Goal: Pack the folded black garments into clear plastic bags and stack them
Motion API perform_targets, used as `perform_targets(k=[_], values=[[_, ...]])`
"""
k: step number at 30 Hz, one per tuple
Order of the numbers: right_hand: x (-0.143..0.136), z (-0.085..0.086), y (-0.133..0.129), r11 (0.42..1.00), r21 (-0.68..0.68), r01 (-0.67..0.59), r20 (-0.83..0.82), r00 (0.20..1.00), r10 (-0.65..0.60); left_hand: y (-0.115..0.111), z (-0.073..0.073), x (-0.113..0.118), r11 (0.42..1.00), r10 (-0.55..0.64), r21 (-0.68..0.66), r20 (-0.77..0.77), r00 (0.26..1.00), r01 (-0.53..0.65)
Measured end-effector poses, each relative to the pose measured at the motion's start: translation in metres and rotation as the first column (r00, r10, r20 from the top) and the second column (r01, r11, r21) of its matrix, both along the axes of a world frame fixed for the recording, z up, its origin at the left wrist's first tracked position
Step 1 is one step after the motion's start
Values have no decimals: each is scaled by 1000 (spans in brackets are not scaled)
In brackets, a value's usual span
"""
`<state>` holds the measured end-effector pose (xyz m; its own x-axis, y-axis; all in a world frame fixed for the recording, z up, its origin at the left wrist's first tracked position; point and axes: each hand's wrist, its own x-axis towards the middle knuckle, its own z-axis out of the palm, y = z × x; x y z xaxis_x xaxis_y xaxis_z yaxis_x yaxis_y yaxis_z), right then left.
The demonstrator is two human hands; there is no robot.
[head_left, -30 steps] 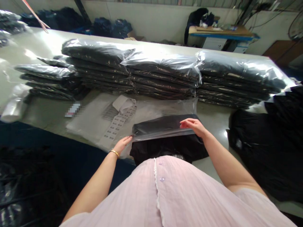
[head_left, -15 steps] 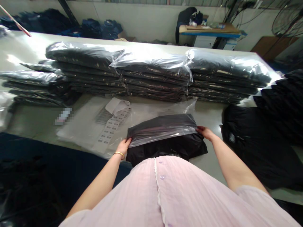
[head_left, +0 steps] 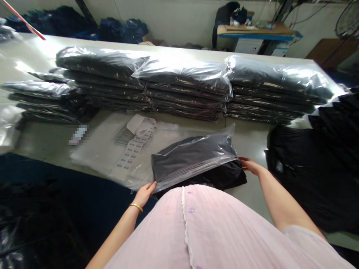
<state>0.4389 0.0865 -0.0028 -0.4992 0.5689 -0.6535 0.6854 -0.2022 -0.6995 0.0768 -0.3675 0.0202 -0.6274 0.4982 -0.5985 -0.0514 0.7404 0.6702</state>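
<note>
A folded black garment [head_left: 224, 175] lies at the table's front edge, partly inside a clear plastic bag [head_left: 193, 153]. The bag's open edge slants across the garment, lower on the left. My left hand [head_left: 146, 192] pinches the bag's left corner between thumb and fingers, close to my body. At the right end of that edge, my right hand [head_left: 249, 165] is closed on the bag, its fingertips partly hidden. The garment's near part sticks out of the bag, some of it hidden by my shirt.
Stacks of bagged black garments [head_left: 185, 89] line the table behind. To the left lie flat clear bags [head_left: 95, 149] with a strip of printed labels [head_left: 131, 149] on top. Unbagged black garments [head_left: 305, 172] are piled at right. A blue-edged desk [head_left: 258, 33] stands beyond.
My left hand has drawn its corner of the bag toward me, covering more of the garment. My right hand has shifted slightly right and down. The bag's edge is more slanted.
</note>
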Motion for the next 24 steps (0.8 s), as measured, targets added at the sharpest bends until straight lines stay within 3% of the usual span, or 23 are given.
perform_targets(k=[3,4,7,9,11,14,17,19,20,22,24], values=[[1,-1,-6,991,-123,51,-15,998,-54,10,1,3,998,60,19,43,997,-61],[0,-1,-6,993,-106,43,-31,998,-46,16,1,2,998,58,28,44,997,-59],[-9,-2,-2,992,107,60,-79,996,-51,39,-3,-5,991,15,132,-47,999,-8],[-19,-3,4,957,260,130,-104,989,-106,59,-5,-13,971,38,237,-112,993,-10],[-29,-2,11,899,377,224,-105,974,-199,77,-5,-20,953,126,289,-87,988,-96],[-46,7,12,735,603,309,-31,931,-365,98,-3,-27,918,247,311,37,968,-246],[-68,24,-7,418,867,271,-70,897,-435,102,1,-30,917,205,334,73,976,-217],[-87,37,-34,232,946,227,-160,948,-273,97,2,-32,948,128,301,-57,990,-105],[-97,42,-51,194,961,195,-174,977,-122,93,1,-32,965,92,259,-168,982,-46],[-118,50,-89,203,976,85,-134,962,240,85,0,-33,986,23,161,-389,921,43],[-142,53,-128,214,973,-88,-53,816,575,79,-1,-33,991,-56,76,-522,851,112]])
